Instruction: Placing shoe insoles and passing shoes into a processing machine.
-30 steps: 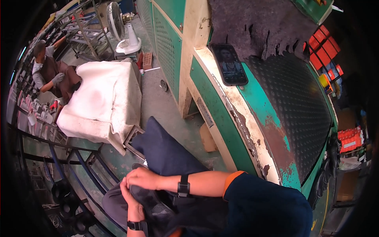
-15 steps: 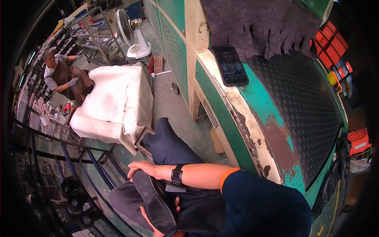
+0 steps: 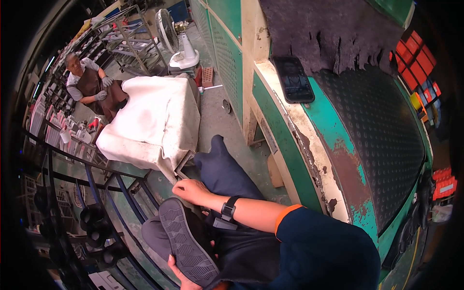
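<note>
gripping the shoe sole (image 3: 187, 244) from below at lower centre, the left hand (image 3: 180, 271) is clenched on it; the right hand (image 3: 192, 190) rests loosely open at its top edge. judged mid-inspection; next needs a steadier two-handed hold.

Dark phone screen (image 3: 293, 79) on green machine ledge (image 3: 323, 108)

1. Premises: a factory or workshop floor.
2. At 3 o'clock: a heavy green machine (image 3: 338, 125) with rusted, chipped paint and a studded black rubber mat (image 3: 382, 140).
3. At 11 o'clock: metal racks (image 3: 125, 34) holding parts, and a pedestal fan (image 3: 169, 29) on bare concrete floor (image 3: 217, 121).
4. At 10 o'clock: a seated person in apron and work gloves (image 3: 89, 84), beside a cloth-covered stand (image 3: 154, 121).
5. At 2 o'clock: red storage bins (image 3: 415, 53).
</note>
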{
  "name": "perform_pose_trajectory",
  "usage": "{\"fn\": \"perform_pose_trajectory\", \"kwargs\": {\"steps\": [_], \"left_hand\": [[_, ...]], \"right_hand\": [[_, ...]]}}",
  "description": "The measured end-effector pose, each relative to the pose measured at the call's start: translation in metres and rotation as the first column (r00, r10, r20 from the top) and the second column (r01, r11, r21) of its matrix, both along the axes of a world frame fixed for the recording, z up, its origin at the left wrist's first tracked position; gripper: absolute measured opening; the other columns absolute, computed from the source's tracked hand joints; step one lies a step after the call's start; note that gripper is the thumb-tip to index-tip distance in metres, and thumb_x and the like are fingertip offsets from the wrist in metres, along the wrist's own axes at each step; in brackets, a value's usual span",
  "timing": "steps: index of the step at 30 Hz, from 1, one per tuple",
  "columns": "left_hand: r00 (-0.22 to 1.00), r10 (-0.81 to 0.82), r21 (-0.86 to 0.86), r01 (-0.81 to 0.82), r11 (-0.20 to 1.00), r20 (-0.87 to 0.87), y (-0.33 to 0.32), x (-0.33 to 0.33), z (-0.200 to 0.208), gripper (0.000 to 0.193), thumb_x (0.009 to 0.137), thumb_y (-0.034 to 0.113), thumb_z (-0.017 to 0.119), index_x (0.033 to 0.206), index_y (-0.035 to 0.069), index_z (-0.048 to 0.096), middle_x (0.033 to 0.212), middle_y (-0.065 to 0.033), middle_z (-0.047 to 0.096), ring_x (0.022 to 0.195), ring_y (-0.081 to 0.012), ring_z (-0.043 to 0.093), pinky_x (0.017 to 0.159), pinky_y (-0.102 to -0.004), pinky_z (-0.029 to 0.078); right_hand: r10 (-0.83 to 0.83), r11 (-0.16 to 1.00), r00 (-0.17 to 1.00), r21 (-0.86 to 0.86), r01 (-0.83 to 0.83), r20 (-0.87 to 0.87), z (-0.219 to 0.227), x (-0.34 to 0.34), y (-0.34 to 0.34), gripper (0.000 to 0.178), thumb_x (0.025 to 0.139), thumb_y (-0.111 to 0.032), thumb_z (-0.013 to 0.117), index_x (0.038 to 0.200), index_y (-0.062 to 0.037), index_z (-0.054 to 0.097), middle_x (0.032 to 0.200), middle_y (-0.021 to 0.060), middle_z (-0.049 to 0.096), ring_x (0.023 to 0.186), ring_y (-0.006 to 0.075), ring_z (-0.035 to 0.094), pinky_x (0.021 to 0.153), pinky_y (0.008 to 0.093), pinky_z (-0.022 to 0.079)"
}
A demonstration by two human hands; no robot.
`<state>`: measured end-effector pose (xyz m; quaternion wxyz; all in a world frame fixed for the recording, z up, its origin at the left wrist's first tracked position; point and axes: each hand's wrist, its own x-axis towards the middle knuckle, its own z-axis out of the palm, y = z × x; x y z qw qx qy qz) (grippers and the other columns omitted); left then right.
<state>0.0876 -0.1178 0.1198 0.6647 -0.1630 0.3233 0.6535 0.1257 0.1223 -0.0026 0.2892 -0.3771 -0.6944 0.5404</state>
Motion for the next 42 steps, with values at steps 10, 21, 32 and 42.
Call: {"fn": "perform_pose_trajectory", "kwargs": {"steps": [10, 21, 32, 42], "left_hand": [[0.920, -0.202, 0.436, 0.342, 0.832, -0.336, 0.022, -0.027, 0.007, 0.104, 0.077, 0.062, 0.061, 0.154, 0.006, 0.020, 0.149, -0.0290, 0.034, 0.131, -0.0494, 0.040, 0.098, -0.0673, 0.043], [0.863, 0.348, 0.632, -0.044, 0.774, -0.367, 0.015, -0.074, 0.062, 0.121, 0.067, 0.043, 0.085, 0.156, 0.006, 0.011, 0.159, -0.0229, 0.013, 0.138, -0.0537, 0.027, 0.104, -0.0736, 0.035], [0.257, 0.378, 0.348, -0.156, 0.924, -0.889, -0.118, -0.080, 0.030, 0.114, 0.063, 0.037, 0.084, 0.152, 0.003, 0.019, 0.150, -0.0225, 0.036, 0.136, -0.0409, 0.040, 0.114, -0.0494, 0.032], [-0.347, -0.320, -0.286, -0.146, 0.947, -0.882, -0.072, -0.074, 0.062, 0.034, 0.085, 0.035, 0.067, 0.083, 0.002, 0.062, 0.076, -0.0191, 0.064, 0.071, -0.0373, 0.065, 0.062, -0.0446, 0.049]], "right_hand": [[0.008, 0.461, 0.908, -0.804, -0.374, -0.418, -0.016, 0.041, 0.039, 0.042, 0.092, -0.040, 0.059, 0.100, -0.0008, 0.071, 0.098, 0.0066, 0.071, 0.093, 0.0142, 0.063, 0.084, 0.0270, 0.048], [0.204, 0.200, 0.590, -0.557, -0.806, -0.781, 0.041, 0.036, 0.013, 0.078, 0.083, -0.028, 0.077, 0.144, -0.0023, 0.037, 0.124, 0.0129, 0.061, 0.106, 0.0217, 0.065, 0.085, 0.0339, 0.055], [0.428, 0.197, 0.692, -0.687, -0.699, -0.581, 0.086, -0.098, -0.036, 0.057, 0.099, -0.042, 0.055, 0.139, -0.0021, 0.042, 0.121, 0.0196, 0.062, 0.096, 0.0330, 0.069, 0.072, 0.0395, 0.059], [0.606, 0.168, 0.515, -0.536, -0.827, -0.606, 0.123, -0.052, -0.131, 0.056, 0.097, -0.019, 0.053, 0.148, -0.0019, 0.037, 0.144, 0.0106, 0.047, 0.131, 0.0184, 0.046, 0.112, 0.0321, 0.032]]}}
